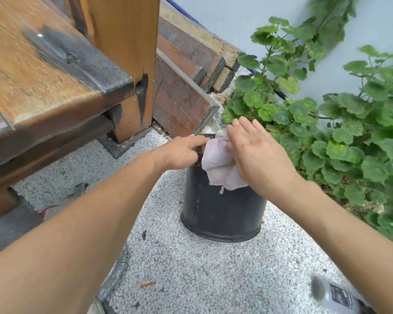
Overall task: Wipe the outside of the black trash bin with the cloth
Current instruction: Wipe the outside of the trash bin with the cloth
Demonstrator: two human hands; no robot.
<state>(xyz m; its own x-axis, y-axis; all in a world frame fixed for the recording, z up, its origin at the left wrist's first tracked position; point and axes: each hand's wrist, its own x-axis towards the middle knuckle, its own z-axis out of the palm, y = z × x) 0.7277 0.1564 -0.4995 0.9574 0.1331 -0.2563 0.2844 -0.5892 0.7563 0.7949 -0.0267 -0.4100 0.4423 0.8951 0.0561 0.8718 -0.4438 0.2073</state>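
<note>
The black trash bin [222, 211] stands on white gravel in the middle of the head view, its top hidden behind both hands. A pale pink cloth [218, 163] lies over the bin's upper part and hangs down its near side. My right hand [256, 155] lies flat on the cloth with straight fingers, pressing it against the bin. My left hand [182, 152] is at the bin's left upper edge; its index finger points across the top toward the cloth while the other fingers curl at the rim.
A wooden bench [43, 87] and its post [125, 64] stand to the left. Stacked planks [191, 64] lean behind the bin. A leafy green plant [327, 121] crowds the right side. A grey hose [114, 279] and a bottle [336, 295] lie on the gravel [191, 268] nearby.
</note>
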